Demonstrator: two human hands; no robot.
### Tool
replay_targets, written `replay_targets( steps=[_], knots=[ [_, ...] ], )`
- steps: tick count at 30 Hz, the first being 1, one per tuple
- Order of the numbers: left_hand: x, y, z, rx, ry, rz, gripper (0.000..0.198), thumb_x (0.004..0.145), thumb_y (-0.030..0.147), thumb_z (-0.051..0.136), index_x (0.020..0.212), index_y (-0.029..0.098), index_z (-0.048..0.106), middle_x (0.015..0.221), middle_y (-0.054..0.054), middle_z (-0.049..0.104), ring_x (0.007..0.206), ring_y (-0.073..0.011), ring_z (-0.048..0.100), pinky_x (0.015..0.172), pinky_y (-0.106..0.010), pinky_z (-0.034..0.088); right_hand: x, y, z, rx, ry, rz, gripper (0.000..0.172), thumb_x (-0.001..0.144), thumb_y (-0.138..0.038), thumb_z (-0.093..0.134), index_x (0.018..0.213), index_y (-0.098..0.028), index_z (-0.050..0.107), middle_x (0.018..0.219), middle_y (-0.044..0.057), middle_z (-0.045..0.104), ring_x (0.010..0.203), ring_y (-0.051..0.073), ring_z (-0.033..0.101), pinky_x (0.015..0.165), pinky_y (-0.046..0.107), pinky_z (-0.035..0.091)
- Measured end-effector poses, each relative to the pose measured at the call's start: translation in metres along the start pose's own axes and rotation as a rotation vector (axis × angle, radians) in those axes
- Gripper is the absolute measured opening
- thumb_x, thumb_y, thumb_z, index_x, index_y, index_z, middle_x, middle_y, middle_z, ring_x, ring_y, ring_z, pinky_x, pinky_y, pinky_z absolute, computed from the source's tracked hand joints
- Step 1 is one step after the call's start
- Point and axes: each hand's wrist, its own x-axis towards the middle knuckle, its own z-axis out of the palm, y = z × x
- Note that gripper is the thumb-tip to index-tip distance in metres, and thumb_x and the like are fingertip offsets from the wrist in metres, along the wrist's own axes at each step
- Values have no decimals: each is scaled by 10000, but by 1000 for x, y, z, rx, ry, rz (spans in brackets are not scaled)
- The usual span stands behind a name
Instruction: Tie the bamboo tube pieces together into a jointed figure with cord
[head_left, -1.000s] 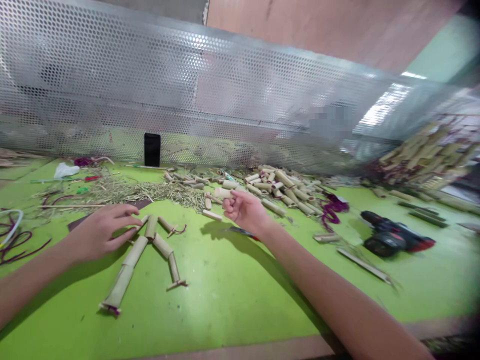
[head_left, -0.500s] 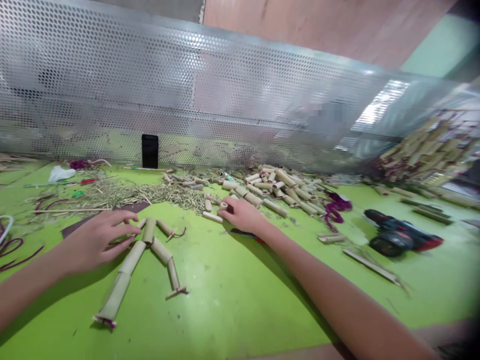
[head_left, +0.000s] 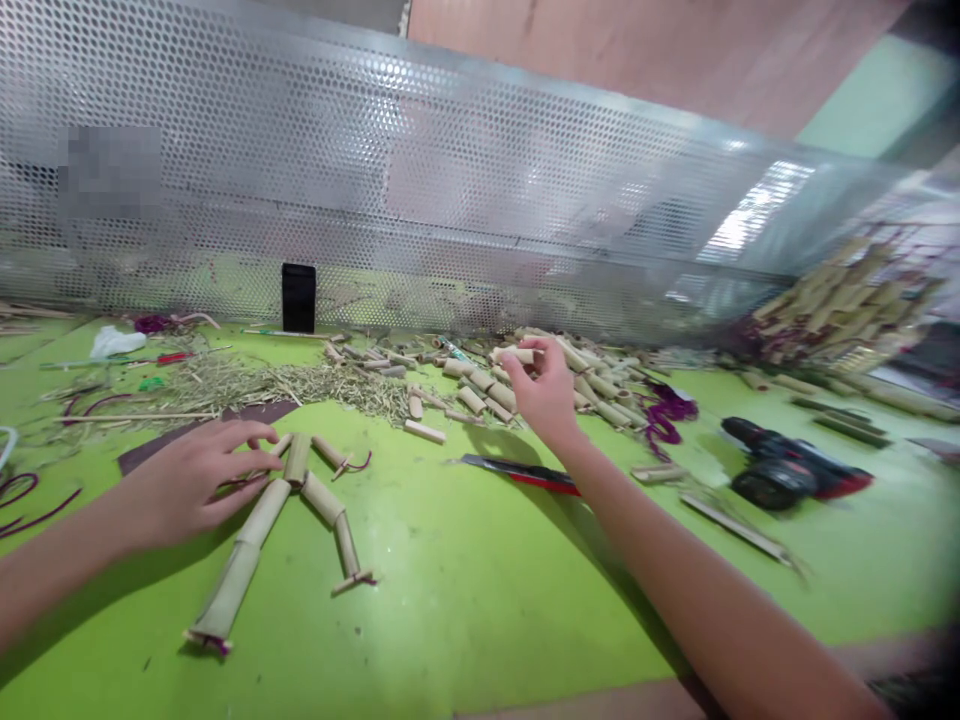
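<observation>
My left hand [head_left: 196, 478] rests on the green table [head_left: 465, 560], its fingers curled loosely over the upper end of a strung figure of bamboo tubes [head_left: 285, 510] tied with purple cord. My right hand [head_left: 546, 388] is stretched out over a heap of short bamboo pieces [head_left: 555, 375] and pinches one short bamboo piece [head_left: 516, 356] between thumb and fingers. Beside the right forearm a dark blade with a red handle [head_left: 521, 471] lies flat on the table.
A perforated metal screen [head_left: 450, 200] stands along the table's far edge, with a black phone [head_left: 298, 297] leaning on it. Dry shavings [head_left: 247, 385] lie at left, purple cord [head_left: 667, 412] and a cordless drill [head_left: 787, 472] at right. More bamboo [head_left: 840, 300] is stacked far right.
My right hand rose from the table near the loose pieces and reached farther right into the heap, taking a short bamboo piece. The blade it covered now shows. My left hand stayed put.
</observation>
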Motion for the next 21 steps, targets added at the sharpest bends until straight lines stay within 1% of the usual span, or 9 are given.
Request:
replay_targets(
  steps=[2, 5, 6, 8, 10, 11, 16, 18, 21],
  knots=[
    [0, 0, 1, -5, -3, -5, 378, 1023, 472, 468, 1161, 303, 777, 1295, -83, 696, 1085, -300, 689, 939, -515, 579, 0, 4, 2, -37, -62, 1, 311, 996, -503, 477, 1098, -223, 566, 847, 57, 659, 690, 220, 608, 615, 339, 474],
    [-1, 0, 1, 4, -1, -10, 387, 1029, 476, 454, 1164, 307, 775, 1299, -75, 692, 1095, -292, 685, 951, -498, 575, -4, 3, 11, -106, -255, -29, 222, 929, -428, 611, 977, -214, 644, 799, 42, 705, 642, 207, 610, 593, 321, 470],
    [-1, -1, 1, 9, -4, -11, 390, 1030, 481, 451, 1169, 308, 772, 1304, -75, 690, 1102, -290, 684, 957, -496, 572, -5, 1, 14, -135, -309, -38, 210, 910, -403, 640, 992, -211, 661, 826, 47, 725, 667, 210, 626, 603, 317, 476],
    [-2, -1, 1, 22, -18, -13, 398, 1030, 496, 447, 1182, 312, 766, 1316, -76, 683, 1110, -285, 681, 965, -497, 568, -6, -2, 18, -205, -361, -45, 239, 901, -356, 655, 1084, -202, 668, 940, 76, 751, 790, 236, 662, 664, 321, 494],
    [-3, -2, 1, 33, -28, -14, 409, 1030, 513, 442, 1189, 316, 762, 1323, -77, 680, 1115, -286, 680, 965, -501, 567, -6, -3, 20, -284, -366, -38, 271, 910, -325, 638, 1139, -181, 656, 1053, 121, 742, 930, 276, 666, 741, 345, 503],
    [-3, -1, 0, 34, -29, -14, 412, 1030, 519, 441, 1187, 316, 763, 1322, -76, 682, 1112, -286, 681, 963, -501, 568, -6, -3, 20, -321, -368, -30, 252, 912, -315, 630, 1118, -172, 662, 1072, 139, 735, 973, 295, 660, 770, 360, 503],
    [-1, 0, -2, 17, -32, -10, 395, 1029, 490, 449, 1172, 309, 770, 1307, -70, 690, 1101, -282, 684, 962, -479, 566, -6, 5, 19, -399, -394, -1, 135, 905, -302, 639, 912, -176, 686, 972, 166, 732, 964, 328, 663, 817, 397, 507],
    [-1, 1, -2, 24, -34, -9, 382, 1028, 478, 456, 1176, 313, 767, 1305, -69, 691, 1097, -281, 685, 960, -479, 565, -3, 9, 19, -371, -361, -9, 164, 939, -308, 600, 946, -170, 689, 1043, 190, 728, 1013, 338, 655, 864, 415, 502],
    [-3, -1, -1, 30, -26, -2, 373, 1026, 477, 464, 1179, 317, 764, 1314, -67, 686, 1105, -282, 680, 963, -477, 561, 5, 16, 17, -290, -272, -3, 301, 1026, -346, 447, 1088, -150, 666, 1150, 213, 711, 1068, 335, 647, 905, 434, 498]
  ],
)
